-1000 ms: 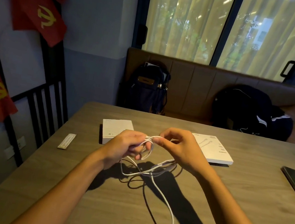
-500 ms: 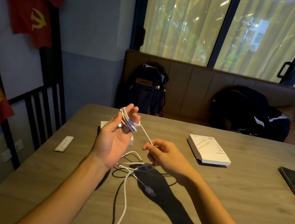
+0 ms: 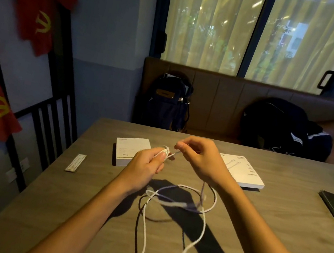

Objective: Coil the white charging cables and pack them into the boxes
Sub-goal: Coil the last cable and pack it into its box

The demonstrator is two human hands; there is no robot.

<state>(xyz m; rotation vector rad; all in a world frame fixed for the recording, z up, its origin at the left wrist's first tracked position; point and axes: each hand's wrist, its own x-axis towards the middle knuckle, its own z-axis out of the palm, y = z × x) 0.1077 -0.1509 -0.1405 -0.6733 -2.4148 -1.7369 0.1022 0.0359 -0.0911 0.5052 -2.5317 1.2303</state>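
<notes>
left hand point(image 3: 144, 166) grips the started coil of white charging cable point(image 3: 203, 229) as anchor | right hand point(image 3: 202, 161) pinches the strand, likely to feed loops | slack trails to near edge of the table point(image 3: 276, 233)

left hand point(image 3: 146, 165): lifted, fingers curled, grip around white cable point(image 3: 165, 150) loops | right hand point(image 3: 202, 161): just beside it, thumb and forefinger pinch the same cable | forearms point(image 3: 84, 218): bare, both reaching forward
</notes>
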